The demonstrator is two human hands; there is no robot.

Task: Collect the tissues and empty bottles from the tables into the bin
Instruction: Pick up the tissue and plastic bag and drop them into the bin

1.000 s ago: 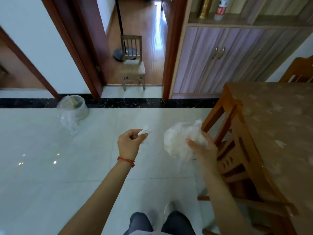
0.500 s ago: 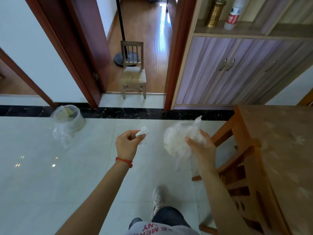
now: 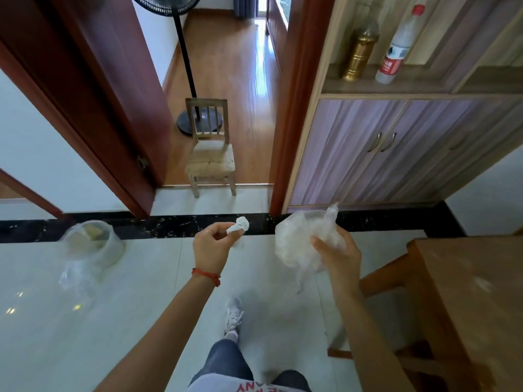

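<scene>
Left hand [image 3: 212, 247]: grip closed; a small crumpled tissue [image 3: 238, 225] is pinched between thumb and curled fingers, the wad projecting up and to the right above the knuckles. No clear long axis can be told for the wad. A red cord [image 3: 206, 275] is worn at the wrist.

Right hand [image 3: 338, 254]: grip closed round a crumpled clear plastic bag [image 3: 302, 239], held at the same height as the left hand and well apart from it. The bag is bunched into a rounded mass; a twisted tip points upward at its upper right, and a thin tail hangs down below the hand. Its contents cannot be told.

Bin [image 3: 94, 244]: pale, round, lined with a clear bag, standing on the tiled floor [image 3: 135, 315] at the left, near the black marble strip [image 3: 175, 226]; some pale items are seen inside.

Surface [image 3: 475, 301]: wooden, at the right edge, with a wooden chair [image 3: 387, 274] pushed under it.

Other items: a small wooden chair [image 3: 210, 162] in the doorway, upright; a standing fan [image 3: 184, 60] behind it; a cabinet [image 3: 396, 154] with a gold bottle [image 3: 359, 56] and a white bottle [image 3: 396, 49] upright on its shelf.
</scene>
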